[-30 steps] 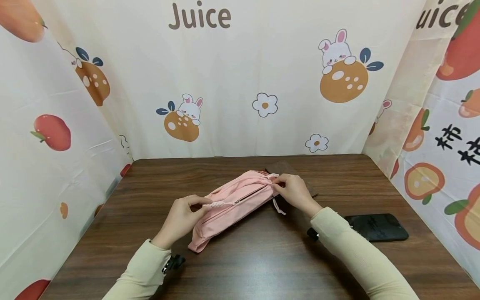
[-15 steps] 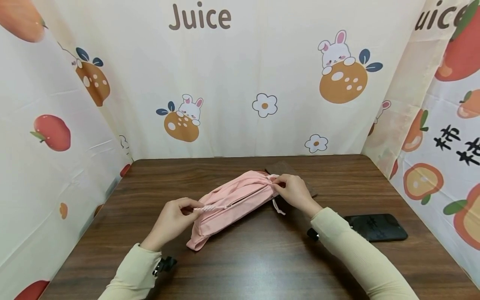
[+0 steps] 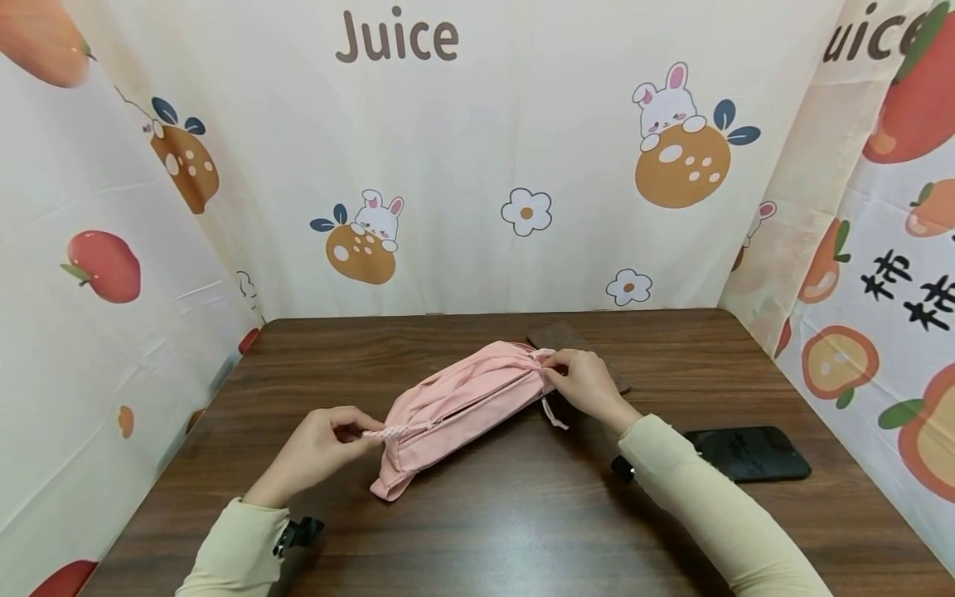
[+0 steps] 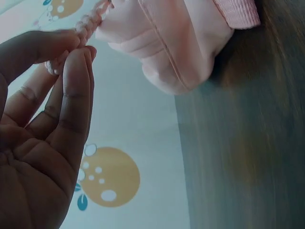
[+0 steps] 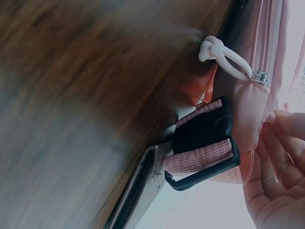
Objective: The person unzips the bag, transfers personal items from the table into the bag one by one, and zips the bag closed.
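Observation:
A pink waist bag [image 3: 451, 438] lies slantwise on the table, its front zip [image 3: 481, 400] showing a narrow dark gap. My left hand [image 3: 317, 449] pinches the braided cord pull [image 4: 86, 29] of that zip between thumb and fingertips, drawn out at the bag's near left end. At the far right end, my right hand [image 3: 587, 384] pinches the fabric by the end of the zip. Beneath that hand, the right wrist view shows a black buckle [image 5: 202, 138] on pink webbing. A second zip's knotted white cord pull [image 5: 233, 62] hangs close by.
Partly behind the bag and right hand lies a flat dark brown object [image 3: 559, 336]. A black phone [image 3: 748, 453] rests on the wooden table [image 3: 515, 531] beside the right forearm. Printed curtains [image 3: 448, 149] stand around the table's back and sides.
My left hand has moved left and toward me with the cord pull, and the zip slider has slid toward the near end, lengthening the gap. My right hand has stayed in place.

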`<state>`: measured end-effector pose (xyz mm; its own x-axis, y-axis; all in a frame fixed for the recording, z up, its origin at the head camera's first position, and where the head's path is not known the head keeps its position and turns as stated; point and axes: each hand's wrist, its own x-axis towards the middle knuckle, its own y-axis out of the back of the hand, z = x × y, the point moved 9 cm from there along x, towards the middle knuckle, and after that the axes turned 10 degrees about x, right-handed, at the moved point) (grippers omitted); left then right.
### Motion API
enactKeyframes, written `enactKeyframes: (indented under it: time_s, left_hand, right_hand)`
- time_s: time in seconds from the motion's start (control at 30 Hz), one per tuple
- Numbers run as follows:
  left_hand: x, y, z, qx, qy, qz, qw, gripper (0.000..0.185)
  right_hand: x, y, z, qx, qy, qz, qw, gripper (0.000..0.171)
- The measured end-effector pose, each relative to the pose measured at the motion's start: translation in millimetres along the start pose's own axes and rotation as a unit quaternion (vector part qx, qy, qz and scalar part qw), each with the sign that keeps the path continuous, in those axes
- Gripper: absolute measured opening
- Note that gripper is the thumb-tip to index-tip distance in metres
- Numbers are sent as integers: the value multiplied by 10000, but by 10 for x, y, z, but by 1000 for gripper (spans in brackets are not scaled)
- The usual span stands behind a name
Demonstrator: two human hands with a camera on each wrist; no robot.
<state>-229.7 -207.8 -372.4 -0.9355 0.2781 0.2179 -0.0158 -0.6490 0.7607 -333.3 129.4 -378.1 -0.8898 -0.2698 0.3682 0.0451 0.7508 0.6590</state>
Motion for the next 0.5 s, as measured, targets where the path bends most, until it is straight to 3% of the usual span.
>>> enactKeyframes:
  time_s: [0.27, 0.5]
  left_hand:
    - [-44, 21, -147, -334, 9, -450, 9984, 10]
    - [-74, 23, -315, -621, 272, -734, 9950, 12]
  right_hand:
    - [4, 3, 8, -27, 14, -13, 10000, 9]
    - [3, -11, 7, -13, -24, -86, 10000, 11]
